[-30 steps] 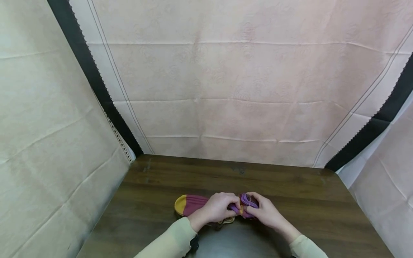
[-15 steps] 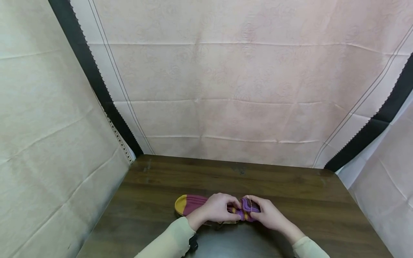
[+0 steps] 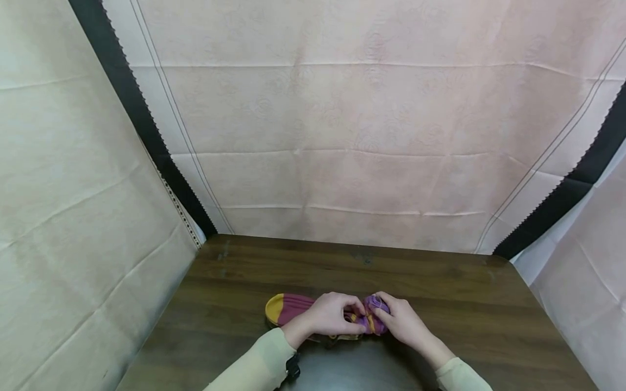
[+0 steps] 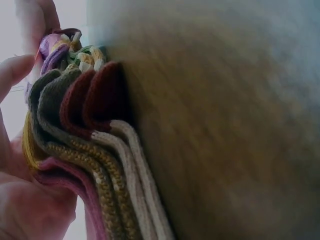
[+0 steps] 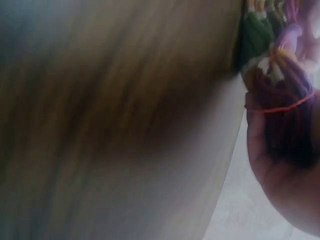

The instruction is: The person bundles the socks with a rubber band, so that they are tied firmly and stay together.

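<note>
A stack of knitted socks, maroon with a yellow toe on top, lies across the table. My left hand curls over its middle, thumb and fingers on opposite sides. In the left wrist view, olive, brown and white sock layers show beside the palm. At the purple end, my right hand grips the gathered socks between thumb and fingers. A thin red band crosses that dark bunched end in the right wrist view. Part of the stack is hidden under my left hand.
The dark wooden table spreads around the socks. Pale fabric hangs behind its far edge and at both sides, with black strips at the corners. A black wrist device sits under the left sleeve.
My left thumb and fingers have spread apart from a tighter pinch. The right hand has shifted slightly and turned the purple end, its thumb now lying across it.
</note>
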### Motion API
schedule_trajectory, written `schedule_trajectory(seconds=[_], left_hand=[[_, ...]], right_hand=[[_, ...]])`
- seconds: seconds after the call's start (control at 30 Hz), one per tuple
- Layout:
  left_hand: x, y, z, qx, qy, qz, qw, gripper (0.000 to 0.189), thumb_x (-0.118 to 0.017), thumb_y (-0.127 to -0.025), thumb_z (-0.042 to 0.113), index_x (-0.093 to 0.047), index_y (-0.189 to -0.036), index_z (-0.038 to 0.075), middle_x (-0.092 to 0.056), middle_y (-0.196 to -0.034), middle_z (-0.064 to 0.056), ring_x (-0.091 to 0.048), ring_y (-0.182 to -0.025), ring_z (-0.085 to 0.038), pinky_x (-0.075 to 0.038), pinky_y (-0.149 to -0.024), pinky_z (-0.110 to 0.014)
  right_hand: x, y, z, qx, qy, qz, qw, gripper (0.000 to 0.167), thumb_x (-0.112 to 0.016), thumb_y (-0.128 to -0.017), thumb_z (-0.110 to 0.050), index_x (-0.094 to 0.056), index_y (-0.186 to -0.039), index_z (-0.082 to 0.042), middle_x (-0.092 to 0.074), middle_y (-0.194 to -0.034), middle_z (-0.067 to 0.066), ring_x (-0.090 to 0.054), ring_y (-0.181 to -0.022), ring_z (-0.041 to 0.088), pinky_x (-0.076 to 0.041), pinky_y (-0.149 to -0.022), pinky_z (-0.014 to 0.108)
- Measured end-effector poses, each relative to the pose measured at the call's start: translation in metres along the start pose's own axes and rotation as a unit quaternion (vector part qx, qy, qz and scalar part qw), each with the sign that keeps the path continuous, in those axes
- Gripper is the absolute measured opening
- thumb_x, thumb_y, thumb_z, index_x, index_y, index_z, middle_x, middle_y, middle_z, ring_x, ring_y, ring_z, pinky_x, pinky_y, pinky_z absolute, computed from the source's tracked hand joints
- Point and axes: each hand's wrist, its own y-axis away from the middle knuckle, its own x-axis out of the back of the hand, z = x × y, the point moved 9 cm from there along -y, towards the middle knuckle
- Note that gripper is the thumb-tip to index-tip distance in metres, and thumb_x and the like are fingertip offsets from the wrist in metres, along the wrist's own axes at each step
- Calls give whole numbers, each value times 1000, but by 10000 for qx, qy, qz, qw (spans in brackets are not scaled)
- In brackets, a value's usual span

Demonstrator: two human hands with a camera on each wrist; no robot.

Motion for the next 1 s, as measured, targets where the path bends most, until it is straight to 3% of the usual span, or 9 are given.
schedule_trajectory(seconds=[0.07,0.23,0.33,0.43,0.57,0.63,0.8,0.9,1.0], left_hand=[[-1,0,0,-11,112,-46,9999,30,-82,-94,45,-77,-116,26,-72,-108,21,-63,-92,6,-53,-80,-19],[-2,0,1,-2,453,-105,9989,30,-82,-95,43,-77,-117,24,-73,-108,18,-65,-95,5,-54,-82,-19],[-2,1,0,79,637,-127,9979,30,-82,-94,41,-76,-117,24,-73,-109,18,-65,-96,5,-55,-84,-20],[-3,1,-1,112,684,-136,9975,29,-82,-94,41,-76,-117,24,-73,-108,18,-65,-97,4,-55,-85,-20],[-3,1,-2,156,636,-114,9978,28,-82,-94,43,-76,-116,26,-72,-105,19,-64,-95,4,-54,-84,-21],[-2,1,-3,201,610,-92,9979,28,-83,-94,43,-75,-116,27,-71,-104,19,-64,-94,3,-54,-83,-22],[-1,0,-6,212,544,-48,9983,30,-84,-92,43,-75,-116,28,-70,-103,21,-63,-91,4,-54,-80,-21],[-2,-1,-7,184,642,-44,9978,27,-84,-92,39,-74,-114,27,-70,-103,21,-64,-92,4,-54,-82,-21],[-1,0,-10,214,748,1,9970,22,-83,-91,33,-72,-110,25,-70,-101,20,-64,-91,2,-54,-81,-21]], right_hand=[[0,1,3,-96,7,63,9999,23,-69,-101,-7,-71,-120,-18,-68,-89,-4,-56,-68,9,-47,-61,28],[-7,4,8,-153,-284,-335,9989,39,-68,-96,2,-70,-124,-25,-70,-85,-3,-58,-61,9,-47,-54,27],[-10,6,9,-170,-431,-523,9976,47,-71,-92,2,-69,-135,-17,-72,-90,0,-60,-63,10,-50,-54,28],[-12,7,14,-408,-857,-650,9934,57,-76,-86,0,-64,-141,-3,-71,-103,6,-63,-76,14,-55,-61,28],[-14,11,21,-873,-1649,-786,9793,68,-87,-83,-9,-58,-142,6,-70,-113,11,-66,-97,21,-57,-78,29],[-15,13,24,-1036,-2042,-739,9706,74,-92,-82,-15,-56,-143,8,-71,-115,12,-66,-100,23,-58,-81,30],[-21,16,27,-1270,-3019,-471,9437,75,-93,-83,-14,-54,-143,9,-71,-114,15,-69,-98,25,-61,-77,36],[-22,16,28,-1251,-2961,-243,9466,70,-93,-81,-10,-57,-140,4,-70,-112,15,-68,-94,25,-62,-72,36],[-22,13,27,-1202,-2594,-136,9582,67,-95,-79,-10,-61,-137,-6,-67,-112,15,-69,-87,25,-63,-65,38]])
